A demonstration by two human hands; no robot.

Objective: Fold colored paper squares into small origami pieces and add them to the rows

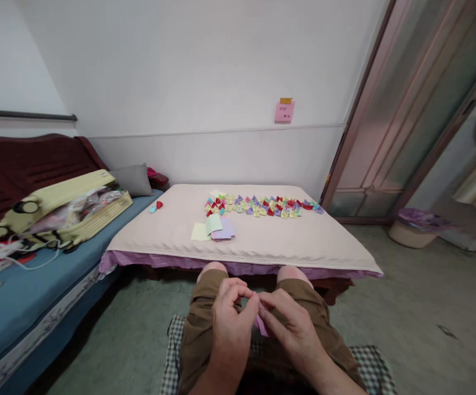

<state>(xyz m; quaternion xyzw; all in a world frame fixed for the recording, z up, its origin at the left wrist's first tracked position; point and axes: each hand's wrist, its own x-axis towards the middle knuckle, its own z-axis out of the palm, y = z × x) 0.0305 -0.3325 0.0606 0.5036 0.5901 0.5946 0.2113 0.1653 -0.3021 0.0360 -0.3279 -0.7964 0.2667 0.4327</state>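
Both hands meet over my lap, above brown shorts. My left hand (230,318) and my right hand (291,323) pinch a small pink piece of paper (261,325) between their fingertips; most of it is hidden by the fingers. Ahead, on the low table with a beige cloth (304,247), lie several small folded paper pieces (262,206) in red, purple, yellow and green. Closer to me sits a small stack of flat paper sheets (215,227) in yellow, green and lilac. Two stray folded pieces (156,206) rest near the table's left edge.
A blue-covered couch (28,291) runs along the left, bearing an open yellow case (63,211) and a grey cushion (133,179). A pink note (284,111) sticks on the wall. A sliding door (406,109) and a lined bin (417,226) stand at right.
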